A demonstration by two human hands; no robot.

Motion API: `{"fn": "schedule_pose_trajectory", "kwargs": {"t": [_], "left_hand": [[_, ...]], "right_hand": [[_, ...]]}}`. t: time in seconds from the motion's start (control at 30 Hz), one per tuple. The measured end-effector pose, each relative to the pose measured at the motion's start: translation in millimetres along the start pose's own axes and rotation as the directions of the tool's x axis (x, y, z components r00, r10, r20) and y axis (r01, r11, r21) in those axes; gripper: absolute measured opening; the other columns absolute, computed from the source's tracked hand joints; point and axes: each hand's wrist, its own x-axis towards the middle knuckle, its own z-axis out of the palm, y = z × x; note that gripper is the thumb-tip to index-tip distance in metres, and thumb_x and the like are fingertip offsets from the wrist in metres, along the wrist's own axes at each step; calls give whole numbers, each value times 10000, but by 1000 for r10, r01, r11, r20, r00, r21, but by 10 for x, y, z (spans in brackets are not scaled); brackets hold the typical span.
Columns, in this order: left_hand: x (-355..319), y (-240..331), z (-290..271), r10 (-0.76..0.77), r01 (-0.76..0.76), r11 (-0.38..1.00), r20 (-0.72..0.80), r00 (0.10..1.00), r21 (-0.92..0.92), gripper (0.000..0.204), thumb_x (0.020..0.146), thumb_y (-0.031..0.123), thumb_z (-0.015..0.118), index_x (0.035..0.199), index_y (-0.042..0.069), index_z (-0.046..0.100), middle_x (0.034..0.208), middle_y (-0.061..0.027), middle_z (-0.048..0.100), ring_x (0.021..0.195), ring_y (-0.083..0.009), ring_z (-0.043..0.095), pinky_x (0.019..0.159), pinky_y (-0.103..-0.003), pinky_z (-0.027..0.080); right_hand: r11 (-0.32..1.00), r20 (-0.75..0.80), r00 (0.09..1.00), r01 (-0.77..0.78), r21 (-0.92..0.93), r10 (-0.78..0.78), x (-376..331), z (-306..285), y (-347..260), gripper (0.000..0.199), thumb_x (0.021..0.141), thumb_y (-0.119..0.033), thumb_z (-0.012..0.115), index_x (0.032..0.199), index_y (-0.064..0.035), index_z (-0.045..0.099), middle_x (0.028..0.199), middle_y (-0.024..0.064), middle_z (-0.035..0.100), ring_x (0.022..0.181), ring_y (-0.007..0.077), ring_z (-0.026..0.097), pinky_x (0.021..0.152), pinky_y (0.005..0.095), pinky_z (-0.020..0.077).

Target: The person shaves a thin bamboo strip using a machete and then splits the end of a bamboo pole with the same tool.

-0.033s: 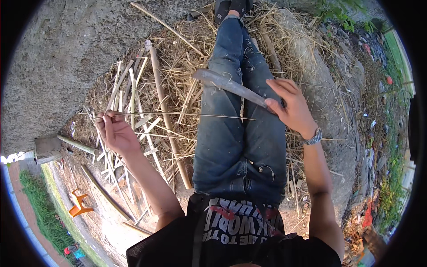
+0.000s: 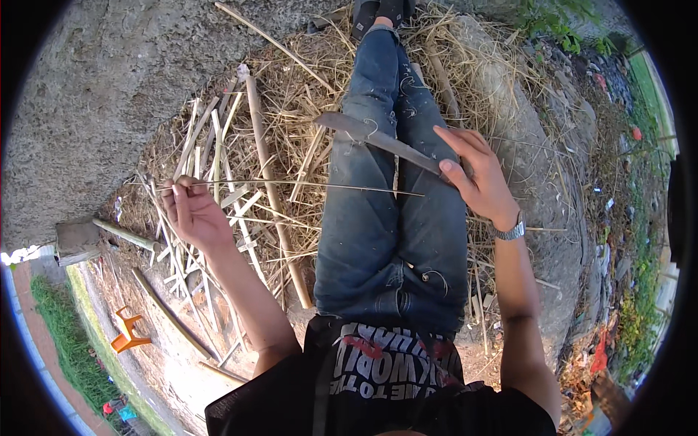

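Observation:
My left hand (image 2: 195,211) pinches one end of a thin, pale bamboo-like strip (image 2: 320,184) between thumb and fingers. Its free end reaches right across my thighs. Above my legs, my right hand (image 2: 476,178) has hold of a long curved knife (image 2: 385,140) with a dull grey blade. The knife's handle is hidden behind the thumb and palm, while the fingers stretch forward rather than wrap round it. The blade points up and to the left, over the jeans (image 2: 392,240), apart from the strip.
Split pale sticks (image 2: 211,280) lie in a heap on the left, beside a thicker pole (image 2: 265,167). Straw (image 2: 436,33) covers the ground around my feet. A rough grey slab (image 2: 109,102) fills the far left, and an orange plastic chair (image 2: 131,330) stands lower left.
The knife has turned slightly in my right hand, so its blade looks narrower and darker. The strip's free end has shifted a little to the right. My left hand has barely moved.

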Motion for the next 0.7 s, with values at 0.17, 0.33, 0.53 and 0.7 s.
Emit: {"fn": "schedule_pose_trajectory", "kwargs": {"t": [0.17, 0.33, 0.53, 0.7], "left_hand": [[-206, -381, 207, 6, -3, 999, -60, 998, 52, 92, 1046, 96, 554, 1110, 59, 610, 1005, -131, 702, 850, -151, 618, 766, -274, 518], [-227, -544, 226, 54, -40, 979, -64, 997, 198, 76, 983, 51, 660, 1056, 40, 643, 1028, -121, 700, 884, -156, 636, 803, -283, 525], [-238, -537, -22, 42, -33, 914, -13, 999, 405, 175, 852, -7, 798, 980, 4, 681, 906, -105, 709, 793, -150, 674, 732, -274, 556], [-277, -572, 55, 157, -148, 757, 42, 987, 636, 245, 792, -37, 842, 961, 16, 672, 910, -100, 725, 757, -133, 672, 718, -245, 572]], "right_hand": [[997, 241, 970, -47, 68, 29, 21, 195, -441, 457, 902, -289, 757, 1291, -64, 670, 1013, 149, 693, 903, 322, 652, 795, 404, 524], [984, -7, 985, -172, -50, 172, 16, 63, -220, 204, 888, -177, 767, 1059, -66, 766, 718, 109, 631, 558, 222, 584, 541, 349, 458], [949, -473, 881, -161, -269, 15, 95, -85, -94, 397, 697, -287, 942, 917, -14, 756, 815, 94, 704, 677, 240, 664, 629, 334, 514], [922, -607, 795, -224, -316, -15, 67, -61, 49, 400, 693, -276, 946, 945, -30, 757, 852, 91, 718, 710, 215, 684, 656, 319, 527]]}}
